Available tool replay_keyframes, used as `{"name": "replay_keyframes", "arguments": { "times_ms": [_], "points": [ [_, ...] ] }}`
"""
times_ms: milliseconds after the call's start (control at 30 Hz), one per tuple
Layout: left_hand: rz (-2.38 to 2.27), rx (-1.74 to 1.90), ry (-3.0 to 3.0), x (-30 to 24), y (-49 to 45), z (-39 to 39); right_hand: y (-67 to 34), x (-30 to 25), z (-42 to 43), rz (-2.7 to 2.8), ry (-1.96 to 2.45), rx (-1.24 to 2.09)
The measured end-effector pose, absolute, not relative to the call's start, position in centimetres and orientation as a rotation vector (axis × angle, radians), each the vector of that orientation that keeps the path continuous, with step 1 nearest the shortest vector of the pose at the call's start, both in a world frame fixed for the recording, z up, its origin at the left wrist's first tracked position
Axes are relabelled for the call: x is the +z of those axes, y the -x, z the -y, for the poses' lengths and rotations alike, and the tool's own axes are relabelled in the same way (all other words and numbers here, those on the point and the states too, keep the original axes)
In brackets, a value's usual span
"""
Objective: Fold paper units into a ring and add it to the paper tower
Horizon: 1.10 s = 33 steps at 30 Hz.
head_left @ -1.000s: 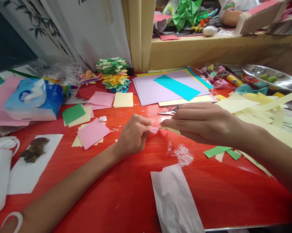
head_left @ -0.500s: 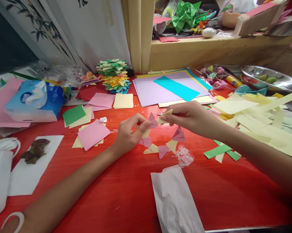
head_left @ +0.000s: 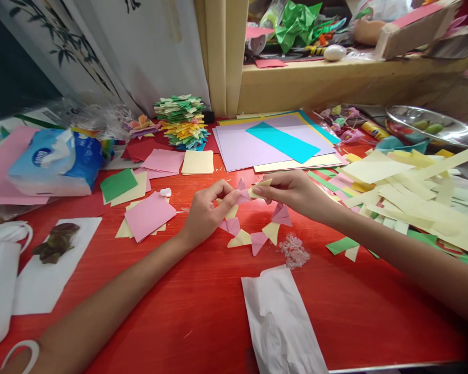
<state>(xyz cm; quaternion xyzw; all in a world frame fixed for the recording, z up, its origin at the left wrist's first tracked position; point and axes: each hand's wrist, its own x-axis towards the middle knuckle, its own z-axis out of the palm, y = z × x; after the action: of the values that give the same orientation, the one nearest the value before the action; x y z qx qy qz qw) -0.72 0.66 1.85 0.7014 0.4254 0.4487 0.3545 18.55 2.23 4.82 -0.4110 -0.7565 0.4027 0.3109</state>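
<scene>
A curved chain of folded paper pieces (head_left: 258, 242), alternating pink and pale yellow, hangs in a ring shape just above or on the red table. My left hand (head_left: 209, 210) pinches a pink folded piece (head_left: 242, 192) at the chain's upper left between thumb and finger. Between the fingertips of my right hand (head_left: 292, 191) is a pale yellow folded piece (head_left: 260, 188), its tip touching or very near the pink one. Whether the two pieces are joined cannot be made out. A whitish smear of clear flakes (head_left: 293, 251) lies below the chain.
White crumpled paper (head_left: 282, 322) lies in front. Stacked pink squares (head_left: 150, 215) are at left, near a tissue pack (head_left: 56, 162). A layered paper tower (head_left: 183, 122) stands behind. Yellow paper strips (head_left: 424, 200) pile up at right, before a metal bowl (head_left: 444, 127).
My right hand has shifted left and slightly down, its forearm swinging lower. The chain has moved a little to the left, and the yellow piece sits closer to the pink one.
</scene>
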Motion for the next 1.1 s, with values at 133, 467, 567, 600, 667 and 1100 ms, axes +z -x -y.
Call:
{"name": "replay_keyframes", "arguments": {
  "times_ms": [133,467,567,600,667,1100],
  "points": [
    [-1.083,1.062,-1.732,1.8,0.8,-1.2,-18.5,4.2,-2.5,1.92,1.101,1.112],
    [-1.133,0.885,-1.772,1.6,0.8,-1.5,-18.5,2.8,-2.8,1.859,1.056,1.215],
    [-1.131,0.846,-1.827,1.5,0.9,-1.6,-18.5,2.4,-2.9,1.887,1.048,1.21],
    [-1.132,0.83,-1.84,1.5,0.9,-1.6,-18.6,2.3,-2.9,1.899,1.048,1.211],
    [-1.136,0.805,-1.846,1.4,0.9,-1.8,-18.6,2.0,-3.0,1.907,1.048,1.237],
    [-1.029,1.481,-1.108,0.4,1.8,-3.9,-19.1,0.6,-5.1,1.291,0.877,1.549]
  ]
}}
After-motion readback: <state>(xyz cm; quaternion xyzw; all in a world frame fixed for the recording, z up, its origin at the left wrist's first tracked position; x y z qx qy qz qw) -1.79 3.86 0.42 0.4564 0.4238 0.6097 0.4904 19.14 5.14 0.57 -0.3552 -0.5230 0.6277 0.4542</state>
